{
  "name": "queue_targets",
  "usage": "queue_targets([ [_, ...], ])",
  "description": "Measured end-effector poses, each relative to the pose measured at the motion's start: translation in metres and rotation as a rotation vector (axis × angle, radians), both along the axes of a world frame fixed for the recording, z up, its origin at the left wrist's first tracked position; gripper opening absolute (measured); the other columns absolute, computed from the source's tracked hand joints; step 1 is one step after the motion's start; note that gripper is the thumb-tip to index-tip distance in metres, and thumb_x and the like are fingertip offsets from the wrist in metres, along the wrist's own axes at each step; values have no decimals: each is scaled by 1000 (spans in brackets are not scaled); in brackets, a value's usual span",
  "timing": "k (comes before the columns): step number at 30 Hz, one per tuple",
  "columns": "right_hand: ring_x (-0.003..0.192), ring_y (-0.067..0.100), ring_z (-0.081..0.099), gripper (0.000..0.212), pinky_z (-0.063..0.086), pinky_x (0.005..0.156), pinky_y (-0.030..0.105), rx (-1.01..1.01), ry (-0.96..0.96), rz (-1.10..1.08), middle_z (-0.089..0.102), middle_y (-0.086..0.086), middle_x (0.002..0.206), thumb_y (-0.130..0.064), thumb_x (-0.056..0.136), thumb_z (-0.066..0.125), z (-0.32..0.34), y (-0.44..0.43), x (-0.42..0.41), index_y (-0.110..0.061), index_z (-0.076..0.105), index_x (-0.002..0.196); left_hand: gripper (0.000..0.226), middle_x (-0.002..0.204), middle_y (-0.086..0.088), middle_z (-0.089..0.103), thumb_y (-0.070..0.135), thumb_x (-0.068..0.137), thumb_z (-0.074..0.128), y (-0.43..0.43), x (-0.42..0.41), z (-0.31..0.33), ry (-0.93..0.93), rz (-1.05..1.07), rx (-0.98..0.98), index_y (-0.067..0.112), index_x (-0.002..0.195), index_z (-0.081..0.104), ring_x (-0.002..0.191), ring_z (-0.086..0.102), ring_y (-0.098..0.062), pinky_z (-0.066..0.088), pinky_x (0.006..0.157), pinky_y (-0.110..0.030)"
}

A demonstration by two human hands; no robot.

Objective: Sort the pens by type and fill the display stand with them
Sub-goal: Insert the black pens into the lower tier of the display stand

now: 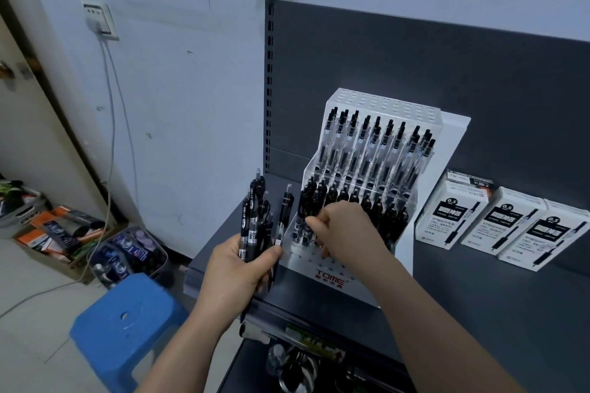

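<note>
Head view. Filling step, mid-way. Left hand [238,268] has its fingers wrapped round a bundle of black pens [255,217], held upright just left of the display stand [329,276], which sits on the dark shelf [479,313]. Right hand [344,230] is over the stand's near-left holes, fingers curled down. I cannot tell if they pinch a pen or only touch the holes.

Far tier holds clear-barrel pens [367,150]. Middle tier holds black-barrel pens [351,201]. Near rows look mostly unfilled, a few holes on the left occupied.

Next move, judged: seat one pen tip-down in a free near hole, matching the black type, then take another from the bundle. Needs straight alignment so neighbours aren't knocked.

Hard to see: the right hand covers the holes it works on and part of the middle tier; pen tips in the left fist are hidden; print on the pen boxes [498,226] to the right is too small to read.
</note>
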State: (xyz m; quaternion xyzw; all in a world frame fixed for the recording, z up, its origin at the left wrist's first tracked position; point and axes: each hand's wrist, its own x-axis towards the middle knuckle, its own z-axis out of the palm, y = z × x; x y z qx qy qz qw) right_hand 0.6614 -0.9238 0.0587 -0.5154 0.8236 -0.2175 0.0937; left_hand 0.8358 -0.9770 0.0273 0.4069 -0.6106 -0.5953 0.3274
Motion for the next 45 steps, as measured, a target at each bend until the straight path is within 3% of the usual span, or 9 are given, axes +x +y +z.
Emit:
queue_targets([
  [6, 49, 4, 60, 11, 51, 52, 20, -266, -571, 40, 65, -2, 64, -21, 94, 61, 19, 29, 19, -17, 69, 89, 18, 54, -8, 58, 18, 82, 74, 7, -2, -1, -48, -124, -15, 2, 84, 64, 44, 46, -17, 39, 43, -24],
  [13, 62, 16, 69, 10, 55, 61, 25, -286, -789, 5, 71, 6, 67, -5, 90, 63, 20, 40, 12, -7, 66, 81, 17, 53, -6, 57, 20, 82, 74, 14, -7, 2, -49, -179, -34, 8, 78, 62, 44, 47, -17, 39, 44, -25],
  [20, 71, 12, 73, 8, 59, 67, 26, -605, -490, -135, 73, 3, 73, -8, 86, 68, 31, 51, -14, -13, 67, 81, 11, 52, -1, 57, 23, 80, 75, 3, -2, -4, 32, 19, 29, 16, 82, 67, 48, 48, -14, 42, 49, -29],
  [25, 75, 12, 71, 8, 59, 67, 26, -521, -335, -148, 71, -4, 75, -16, 89, 67, 11, 41, -9, -21, 64, 83, 22, 52, -5, 58, 25, 78, 77, 4, -3, -7, 4, 43, 17, 12, 83, 59, 44, 47, -12, 42, 46, -28],
  [28, 71, 10, 68, 6, 59, 67, 28, -450, -224, -132, 69, -3, 74, -18, 91, 64, 10, 32, -5, -15, 66, 87, 21, 74, -23, 67, 26, 80, 75, 4, -2, -7, 28, 44, 25, 12, 88, 61, 49, 49, -14, 43, 48, -31],
  [32, 66, 11, 66, 16, 59, 67, 33, -261, -70, -112, 67, -1, 72, -23, 93, 58, 4, 17, 1, -12, 65, 84, 13, 79, -18, 71, 24, 84, 71, 7, 0, -6, 39, 38, 26, 13, 85, 64, 51, 48, -14, 40, 50, -31],
  [35, 66, 18, 69, 23, 59, 64, 40, -222, -66, -123, 68, 4, 68, -22, 94, 55, -1, 12, 1, -8, 62, 77, 15, 73, -6, 73, 22, 85, 70, 8, 1, -4, 35, 11, 39, 10, 89, 63, 50, 48, -12, 40, 47, -29],
  [40, 61, 13, 70, 28, 60, 64, 36, -159, -100, -111, 69, 4, 65, -22, 96, 54, 3, 18, 0, -8, 65, 75, 20, 56, 0, 60, 21, 83, 72, 11, 3, -1, -2, -59, 45, 5, 90, 62, 46, 47, -10, 39, 43, -24],
  [45, 53, 9, 67, 19, 58, 57, 26, -335, -426, -104, 69, -1, 64, -25, 94, 60, 12, 37, 9, -15, 70, 81, 20, 50, 0, 53, 25, 82, 73, 17, 3, 3, -59, -177, -21, 7, 88, 64, 44, 44, -12, 38, 43, -24],
])
